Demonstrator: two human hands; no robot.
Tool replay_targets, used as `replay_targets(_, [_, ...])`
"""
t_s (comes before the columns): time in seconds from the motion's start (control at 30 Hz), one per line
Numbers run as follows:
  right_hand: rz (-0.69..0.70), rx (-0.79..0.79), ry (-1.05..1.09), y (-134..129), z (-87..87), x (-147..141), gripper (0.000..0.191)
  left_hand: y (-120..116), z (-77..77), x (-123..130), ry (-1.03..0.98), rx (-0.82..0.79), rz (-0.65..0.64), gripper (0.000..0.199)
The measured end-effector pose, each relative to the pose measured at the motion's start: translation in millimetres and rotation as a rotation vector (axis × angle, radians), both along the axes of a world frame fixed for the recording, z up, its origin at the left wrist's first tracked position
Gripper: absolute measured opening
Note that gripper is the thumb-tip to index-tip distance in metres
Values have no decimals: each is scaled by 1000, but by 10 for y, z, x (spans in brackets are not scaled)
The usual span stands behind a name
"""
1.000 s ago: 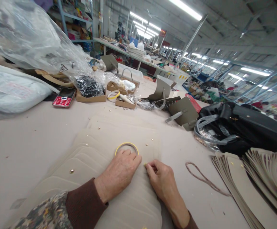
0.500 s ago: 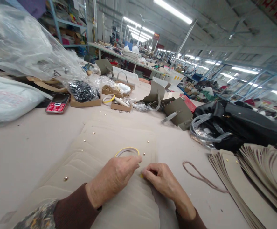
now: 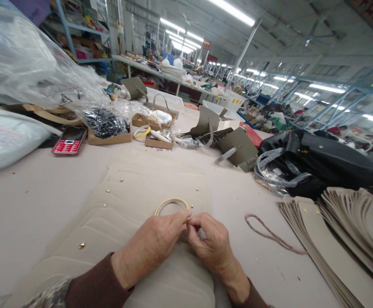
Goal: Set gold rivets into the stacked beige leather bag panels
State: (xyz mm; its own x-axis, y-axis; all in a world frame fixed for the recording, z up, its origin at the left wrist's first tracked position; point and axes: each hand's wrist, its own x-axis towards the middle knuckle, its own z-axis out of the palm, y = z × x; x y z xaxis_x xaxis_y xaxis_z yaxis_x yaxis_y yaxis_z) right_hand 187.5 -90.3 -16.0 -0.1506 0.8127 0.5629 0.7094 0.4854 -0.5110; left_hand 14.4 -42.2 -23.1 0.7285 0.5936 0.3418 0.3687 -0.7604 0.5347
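Observation:
My left hand (image 3: 154, 241) is closed around a narrow roll of tape (image 3: 172, 201) with a yellow rim, whose upper arc shows above the fingers. My right hand (image 3: 210, 241) pinches at the roll's right side, its fingertips meeting those of the left; whatever lies between them is too small to make out. Both hands are over a fanned stack of beige panels (image 3: 131, 201). Small gold-coloured studs, such as this stud (image 3: 82, 245), sit along the panels' sides.
At right lie a looped brown cord (image 3: 266, 233), beige strips (image 3: 321, 244) and a black bag (image 3: 327, 162). Farther back are olive pieces (image 3: 239, 147), small cardboard boxes (image 3: 159, 143), another yellow-rimmed roll (image 3: 141, 131) and a red-keyed phone (image 3: 70, 141). Clear plastic (image 3: 28, 64) covers the left.
My right hand has moved up and left to meet the left hand's fingertips at the tape roll. My left hand stays around the roll. The view has shifted slightly.

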Motion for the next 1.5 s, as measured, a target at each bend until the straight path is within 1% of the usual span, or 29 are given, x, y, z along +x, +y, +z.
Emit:
replay_targets(0.07, [-37,27,-18,-8,-19,-5,17,-1,16,2,32,-50,25,9])
replay_targets(0.13, [-61,11,-8,-18,-14,-21,17,-2,28,7,49,-71,44,11])
replay_targets(0.17, [-78,-26,22,-20,-4,-34,16,-3,33,10,46,-66,49,13])
replay_targets(0.2, [-100,-95,79,-18,12,-50,15,-5,37,14,35,-49,53,15])
replay_targets(0.27, [-157,-322,279,3,46,-77,12,-17,45,24,-12,19,61,18])
replay_targets(0.33, [-208,-565,530,55,72,-72,15,-36,52,37,-68,99,70,20])
replay_targets(0.37, [-222,-652,631,91,77,-49,19,-46,55,44,-83,135,74,20])
replay_targets(0.43, [-246,-740,728,177,67,34,26,-62,57,59,-40,188,87,20])
replay_targets(0.53, [-290,-794,662,300,12,189,33,-67,37,84,194,186,115,17])
replay_targets(0.6, [-295,-802,580,355,-29,255,34,-65,9,101,326,150,125,15])
replay_targets(0.67, [-288,-795,501,385,-58,272,30,-66,-24,114,381,122,128,14])
replay_targets(0.83, [-325,-707,220,415,-49,202,21,-73,-73,124,393,96,119,16])
replay_targets(0.93, [-349,-624,32,439,-19,155,19,-70,-69,123,381,93,116,17])
replay_targets(1.0, [-363,-596,-45,455,-9,140,18,-68,-60,120,375,92,116,17])
replay_targets(1.1, [-374,-611,-42,452,-16,159,14,-71,-42,111,370,81,116,18])
replay_targets(1.2, [-409,-608,24,396,-37,212,25,-77,-27,99,384,71,121,17])
replay_targets(1.27, [-395,-600,84,336,-49,238,20,-79,-20,93,401,86,128,16])
replay_targets(1.33, [-350,-564,105,280,-61,236,19,-80,-11,90,407,110,129,16])
replay_targets(1.4, [-322,-485,49,248,-78,206,19,-80,0,88,399,132,124,17])
replay_targets(1.5, [-337,-390,-95,267,-114,138,19,-76,9,83,360,140,111,18])
